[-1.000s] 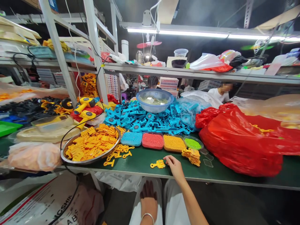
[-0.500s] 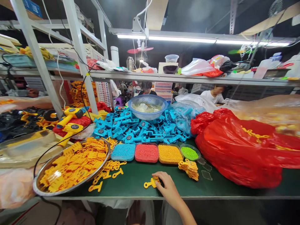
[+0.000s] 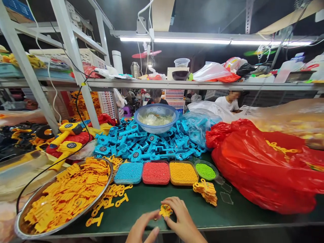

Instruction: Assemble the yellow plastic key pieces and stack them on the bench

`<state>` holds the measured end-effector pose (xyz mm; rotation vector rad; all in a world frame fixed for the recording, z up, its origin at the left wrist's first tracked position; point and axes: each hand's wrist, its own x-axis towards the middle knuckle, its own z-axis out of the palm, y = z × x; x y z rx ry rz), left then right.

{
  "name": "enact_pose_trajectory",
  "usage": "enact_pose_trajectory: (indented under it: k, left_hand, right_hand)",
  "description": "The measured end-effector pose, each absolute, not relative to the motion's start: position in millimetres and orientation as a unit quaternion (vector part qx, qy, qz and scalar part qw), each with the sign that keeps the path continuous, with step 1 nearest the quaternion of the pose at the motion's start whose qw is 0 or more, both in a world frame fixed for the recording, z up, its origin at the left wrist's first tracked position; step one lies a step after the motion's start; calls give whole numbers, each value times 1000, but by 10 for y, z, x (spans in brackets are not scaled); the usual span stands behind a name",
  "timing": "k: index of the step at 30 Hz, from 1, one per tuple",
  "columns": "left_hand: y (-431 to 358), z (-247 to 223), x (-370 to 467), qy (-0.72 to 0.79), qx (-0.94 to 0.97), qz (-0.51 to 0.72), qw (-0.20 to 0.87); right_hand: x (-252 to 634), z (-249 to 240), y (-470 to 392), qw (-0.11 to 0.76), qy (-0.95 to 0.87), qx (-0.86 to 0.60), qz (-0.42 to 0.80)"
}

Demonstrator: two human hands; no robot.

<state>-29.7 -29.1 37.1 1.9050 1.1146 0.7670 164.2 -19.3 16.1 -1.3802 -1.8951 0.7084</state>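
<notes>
At the front of the green table, my right hand (image 3: 181, 216) has its thumb and fingers closed around a small yellow plastic piece (image 3: 166, 210). Coloured specks show on that piece's face. My left hand (image 3: 143, 225) is beside it, thumb and index finger apart, the index fingertip at the piece's left side; whether it touches is unclear. Behind the hands stand trays of small beads: blue (image 3: 128, 173), red (image 3: 156, 172), yellow (image 3: 183, 172) and a round green one (image 3: 205, 171). A stack of yellow pieces (image 3: 206, 192) lies right of my right hand.
A steel basin (image 3: 111, 179) heaped with yellow pieces stands at the left, loose ones beside it. Blue plastic parts (image 3: 152, 145) pile up behind the trays, under a bowl (image 3: 155, 128). A red bag (image 3: 255, 165) bulges at the right. A shelf (image 3: 202, 84) crosses above; people sit beyond.
My left hand has come up from below the table edge to the yellow piece. My right hand still holds it. The view has shifted a little, with the table lower in the picture.
</notes>
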Motion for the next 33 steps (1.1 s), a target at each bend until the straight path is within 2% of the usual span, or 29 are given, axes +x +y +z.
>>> enact_pose_trajectory:
  k: [4, 8, 12, 33]
  left_hand:
    - [-24, 86, -50, 487, 740, 367, 283]
    - [58, -142, 101, 544, 741, 367, 143]
    - [-12, -151, 127, 540, 764, 350, 42]
    - [-116, -40, 163, 537, 784, 311, 26]
  right_hand:
    - [1629, 153, -188, 349, -725, -530, 268]
    - [1610, 108, -182, 351, -727, -537, 245]
    - [1591, 82, -189, 353, -732, -543, 210]
    - [1588, -1, -201, 327, -744, -564, 151]
